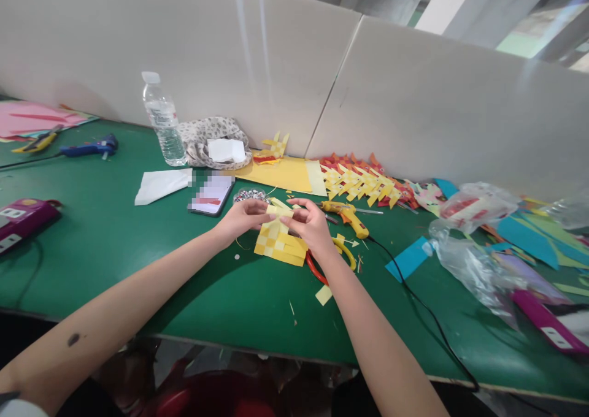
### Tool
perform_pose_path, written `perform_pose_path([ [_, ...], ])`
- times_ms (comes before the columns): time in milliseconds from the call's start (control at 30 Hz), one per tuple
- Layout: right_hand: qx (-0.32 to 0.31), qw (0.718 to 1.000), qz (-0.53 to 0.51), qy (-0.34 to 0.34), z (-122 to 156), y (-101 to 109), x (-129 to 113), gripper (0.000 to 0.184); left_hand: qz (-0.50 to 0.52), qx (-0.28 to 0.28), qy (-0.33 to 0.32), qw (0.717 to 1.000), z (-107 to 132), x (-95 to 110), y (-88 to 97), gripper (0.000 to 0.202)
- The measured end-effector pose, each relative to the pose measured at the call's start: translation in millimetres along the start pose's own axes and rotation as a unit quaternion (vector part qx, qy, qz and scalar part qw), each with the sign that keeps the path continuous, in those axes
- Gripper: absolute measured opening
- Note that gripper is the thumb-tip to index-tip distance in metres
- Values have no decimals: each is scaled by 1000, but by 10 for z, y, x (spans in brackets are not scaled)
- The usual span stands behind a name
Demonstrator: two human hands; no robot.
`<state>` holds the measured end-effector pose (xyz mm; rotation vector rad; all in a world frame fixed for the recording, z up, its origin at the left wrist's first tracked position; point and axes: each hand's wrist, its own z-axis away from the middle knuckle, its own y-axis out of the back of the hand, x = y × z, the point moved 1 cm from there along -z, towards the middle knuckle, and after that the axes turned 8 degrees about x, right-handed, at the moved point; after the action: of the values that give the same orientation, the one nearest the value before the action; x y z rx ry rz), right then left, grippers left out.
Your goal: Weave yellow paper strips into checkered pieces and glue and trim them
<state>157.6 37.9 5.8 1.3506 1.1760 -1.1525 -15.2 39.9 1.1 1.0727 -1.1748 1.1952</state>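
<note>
A woven piece of yellow paper strips point(280, 240) is held over the green table point(138, 270) near the middle. My left hand point(243, 217) pinches its upper left edge, fingers closed on a strip. From the right, my right hand point(309, 222) grips the same piece, with thumb and fingers pressed onto its top strips. Red-and-yellow-handled scissors point(343, 254) lie just under my right wrist. A yellow glue gun point(350, 216) rests right behind my right hand.
A row of finished yellow and orange woven pieces point(363, 184) lies at the back. A phone point(211, 196), a water bottle point(162, 119), a white napkin point(161, 184) and plastic bags point(469, 245) sit around. A black cord point(427, 313) runs toward the front edge.
</note>
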Motion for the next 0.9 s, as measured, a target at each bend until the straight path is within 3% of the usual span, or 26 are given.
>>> perform_pose_path([
  [167,-12,1000,-1,13,-6,-1,11,48,-10,-67,14,998,17,-24,-30,39],
  [433,11,1000,1,0,-26,20,30,49,8,14,18,1000,-53,-27,33,33],
  [667,1,1000,-2,1,-3,4,-6,48,-13,-33,36,999,-18,-19,6,33],
  [900,-29,1000,-10,4,-27,-1,45,55,26,-18,25,999,-56,-60,21,32],
])
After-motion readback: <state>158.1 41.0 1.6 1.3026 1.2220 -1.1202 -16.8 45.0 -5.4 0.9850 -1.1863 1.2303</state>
